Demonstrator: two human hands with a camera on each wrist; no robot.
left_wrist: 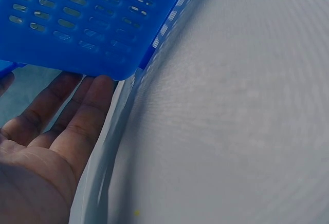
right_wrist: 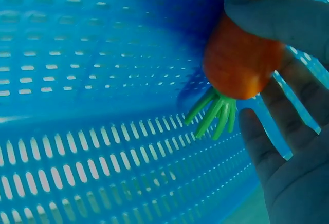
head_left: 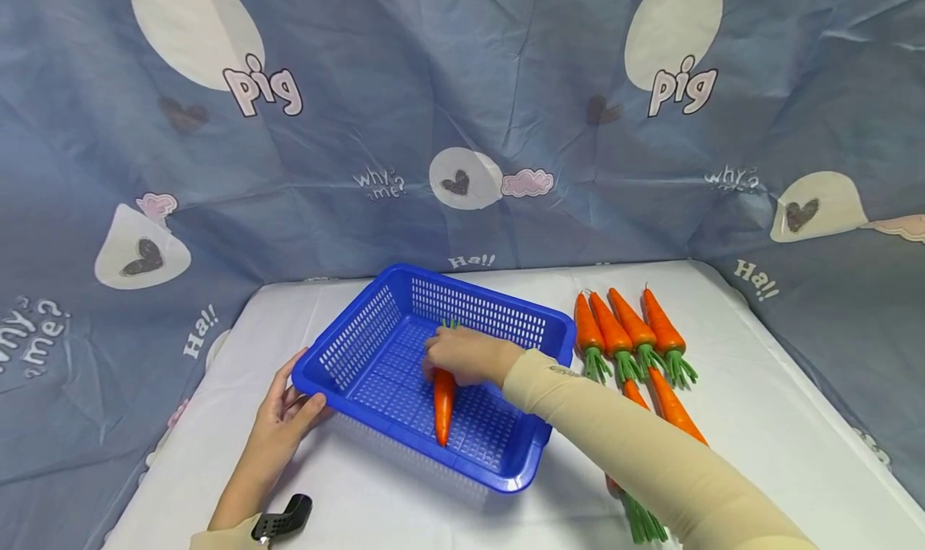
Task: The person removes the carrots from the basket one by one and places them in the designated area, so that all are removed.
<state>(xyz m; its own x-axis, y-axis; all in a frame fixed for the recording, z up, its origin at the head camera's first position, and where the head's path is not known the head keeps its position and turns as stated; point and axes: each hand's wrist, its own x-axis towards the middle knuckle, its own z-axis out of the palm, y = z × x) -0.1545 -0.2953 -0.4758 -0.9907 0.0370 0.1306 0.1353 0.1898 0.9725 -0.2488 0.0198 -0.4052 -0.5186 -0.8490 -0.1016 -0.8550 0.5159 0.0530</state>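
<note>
A blue plastic basket [head_left: 433, 431] with slotted walls stands at an angle on the white table. My left hand [head_left: 283, 417] holds it by its near left corner, thumb and fingers spread on either side; the left wrist view shows the fingertips against the basket's outer wall [left_wrist: 72, 18]. Inside the basket, my right hand [head_left: 462, 356] grips an orange carrot [head_left: 444, 409] with its tip toward me. In the right wrist view the thumb lies across the carrot [right_wrist: 241, 64], and its short green stems [right_wrist: 218, 113] point at the slotted wall.
Several more carrots lie right of the basket, a row of them [head_left: 629, 329] at the back and others nearer, such as one carrot [head_left: 672, 401] partly under my right sleeve [head_left: 629, 429]. Green stems [head_left: 641, 522] show below that sleeve. A printed blue cloth [head_left: 376, 229] hangs behind the table.
</note>
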